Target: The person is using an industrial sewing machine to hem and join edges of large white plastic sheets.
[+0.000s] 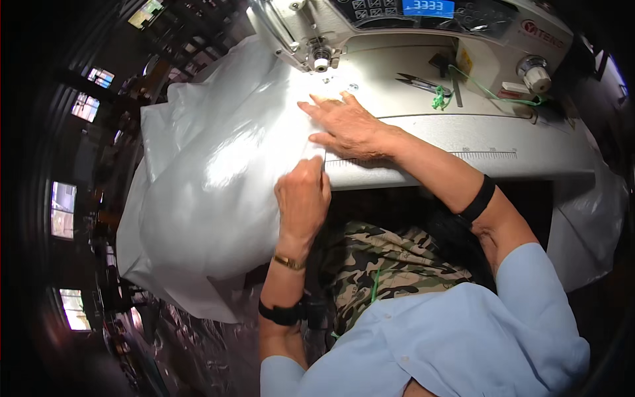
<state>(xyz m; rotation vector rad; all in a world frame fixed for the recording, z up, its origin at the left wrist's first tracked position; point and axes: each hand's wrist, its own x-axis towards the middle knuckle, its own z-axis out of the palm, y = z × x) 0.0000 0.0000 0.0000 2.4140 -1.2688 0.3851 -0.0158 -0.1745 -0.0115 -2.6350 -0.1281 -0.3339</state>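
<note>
The sheet [198, 178], silvery white and glossy, lies to the left of and partly on the worktop [397, 104], bulging and hanging in folds past its front edge; its right edge runs up to the needle clamp [321, 64] of the sewing machine [503, 53]. The left hand [302, 198] is curled closed at that edge, just below the worktop's front, and appears to grip the sheet; its fingertips are hidden, so the firmness of the hold cannot be verified. The right hand [352, 130] is palm down with fingers spread, the fingertips over the sheet's edge near the needle clamp, nothing seen pinched between them. To the right, clear of both hands, lie snips [423, 84] and green thread [438, 100]; a printed scale [489, 154] runs along the worktop's front. In this inspector's judgement, the step in hand is lining up and flattening the sheet's edge for stitching. The next move calls for the left hand to support the hanging bulk while the right keeps the edge flat, fingertips clear of the needle. Unsupported weight could pull the edge askew.
</note>
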